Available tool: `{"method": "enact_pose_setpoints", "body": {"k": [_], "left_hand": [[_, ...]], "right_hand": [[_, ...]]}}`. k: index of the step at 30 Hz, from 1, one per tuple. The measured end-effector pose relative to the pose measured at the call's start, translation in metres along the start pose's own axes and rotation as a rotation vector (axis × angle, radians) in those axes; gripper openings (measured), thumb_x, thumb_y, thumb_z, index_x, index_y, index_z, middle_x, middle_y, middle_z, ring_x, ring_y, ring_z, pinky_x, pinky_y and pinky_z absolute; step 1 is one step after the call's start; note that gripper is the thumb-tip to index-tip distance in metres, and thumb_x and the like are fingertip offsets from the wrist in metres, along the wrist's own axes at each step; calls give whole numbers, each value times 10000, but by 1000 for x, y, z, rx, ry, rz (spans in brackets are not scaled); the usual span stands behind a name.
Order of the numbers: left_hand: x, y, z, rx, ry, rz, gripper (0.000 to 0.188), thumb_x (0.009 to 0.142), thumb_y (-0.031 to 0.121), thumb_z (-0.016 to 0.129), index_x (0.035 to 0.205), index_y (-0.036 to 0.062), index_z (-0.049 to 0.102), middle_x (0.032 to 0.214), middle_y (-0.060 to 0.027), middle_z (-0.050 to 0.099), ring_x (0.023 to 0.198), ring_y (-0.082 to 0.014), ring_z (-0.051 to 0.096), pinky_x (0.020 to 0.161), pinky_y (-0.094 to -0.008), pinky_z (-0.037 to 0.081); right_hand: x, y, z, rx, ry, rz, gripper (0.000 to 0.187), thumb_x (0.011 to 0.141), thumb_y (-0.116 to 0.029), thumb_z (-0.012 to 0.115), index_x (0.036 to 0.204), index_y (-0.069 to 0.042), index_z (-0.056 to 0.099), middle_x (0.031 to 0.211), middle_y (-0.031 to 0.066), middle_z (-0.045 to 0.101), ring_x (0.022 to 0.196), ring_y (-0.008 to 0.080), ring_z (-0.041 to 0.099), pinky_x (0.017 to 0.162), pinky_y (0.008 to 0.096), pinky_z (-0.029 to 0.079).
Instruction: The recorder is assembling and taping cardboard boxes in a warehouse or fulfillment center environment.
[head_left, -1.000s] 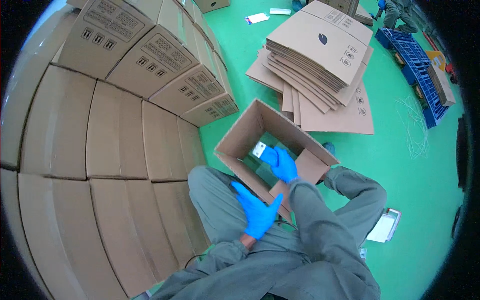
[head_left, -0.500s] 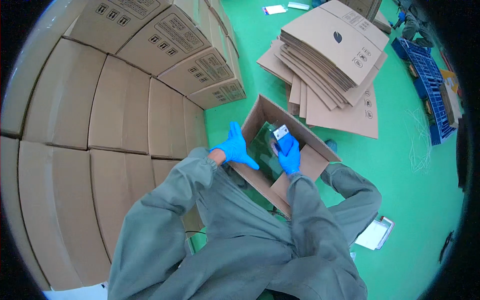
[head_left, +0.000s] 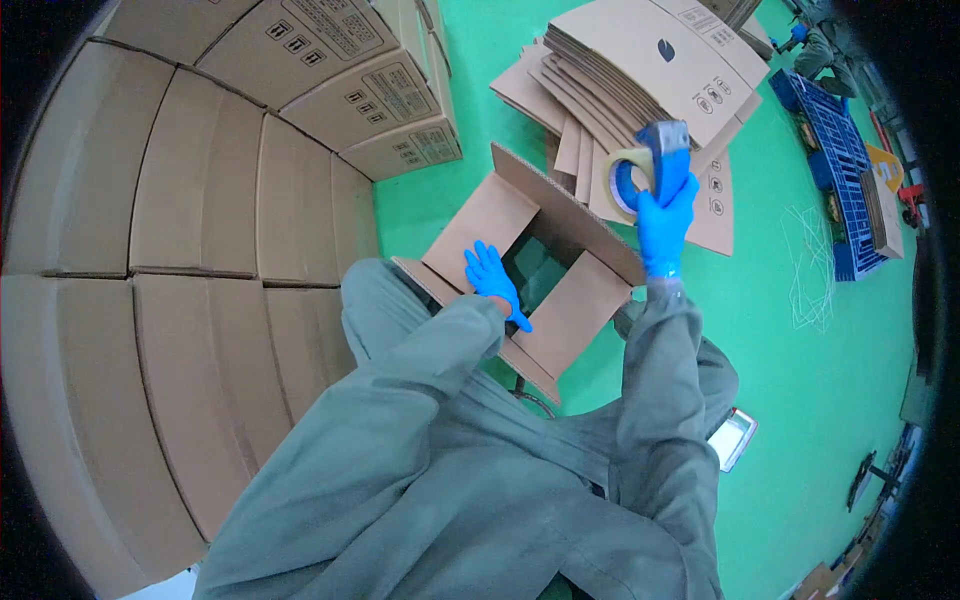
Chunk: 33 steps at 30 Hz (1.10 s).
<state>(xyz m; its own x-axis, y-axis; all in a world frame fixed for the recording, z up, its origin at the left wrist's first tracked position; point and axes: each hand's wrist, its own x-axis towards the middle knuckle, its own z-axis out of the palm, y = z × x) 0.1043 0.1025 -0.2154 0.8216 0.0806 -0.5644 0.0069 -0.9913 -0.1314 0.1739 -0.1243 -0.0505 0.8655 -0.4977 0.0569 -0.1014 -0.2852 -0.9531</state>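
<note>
An open cardboard carton [head_left: 570, 315] stands between my legs, its two short flaps folded inward and its long flaps standing outward. Dark green shows through the gap between the short flaps. My left hand [head_left: 493, 283] lies over the left short flap and the near edge, fingers spread, in a blue glove. Raised beyond the carton's right corner, my right hand [head_left: 664, 232], also blue-gloved, grips a tape dispenser [head_left: 662, 148] with a roll of tape [head_left: 619, 178] on it.
Closed cartons [head_left: 190, 180] are stacked like a wall along my left. Flattened cardboard boxes [head_left: 640, 70] lie piled ahead. Farther right are a blue plastic pallet [head_left: 825, 165], loose white straps [head_left: 808, 265] and, near my right knee, a white tray-like object [head_left: 733, 440] on the green floor.
My right hand has come up out of the carton, to the right, with the tape dispenser. Both short flaps are now folded in, and my left hand has moved right onto one.
</note>
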Motion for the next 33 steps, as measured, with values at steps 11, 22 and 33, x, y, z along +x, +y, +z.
{"method": "enact_pose_setpoints", "body": {"k": [11,22,33], "left_hand": [[-58,-87,-120,-209,-205,424,909,901,523,601,1553,-8,257,1616,-208,250,1503,-403,184,1194,-592,102],[66,-4,-42,-246,604,551,743,984,412,485,1578,54,222,1628,-176,238,1506,-357,211,1204,-570,132],[75,-11,-22,-265,662,575,745,984,436,477,1578,62,228,1639,-151,223,1510,-344,209,1208,-565,131]], "right_hand": [[-96,160,52,358,-293,29,749,778,37,482,1502,37,289,1507,160,403,1338,265,443,1071,337,397],[-72,136,31,317,-378,359,607,784,-7,564,1379,-2,443,1207,101,556,1012,178,560,805,298,513],[-140,74,3,-489,-540,-157,884,699,-53,676,1530,-178,402,1029,162,573,930,343,594,743,428,536]]}}
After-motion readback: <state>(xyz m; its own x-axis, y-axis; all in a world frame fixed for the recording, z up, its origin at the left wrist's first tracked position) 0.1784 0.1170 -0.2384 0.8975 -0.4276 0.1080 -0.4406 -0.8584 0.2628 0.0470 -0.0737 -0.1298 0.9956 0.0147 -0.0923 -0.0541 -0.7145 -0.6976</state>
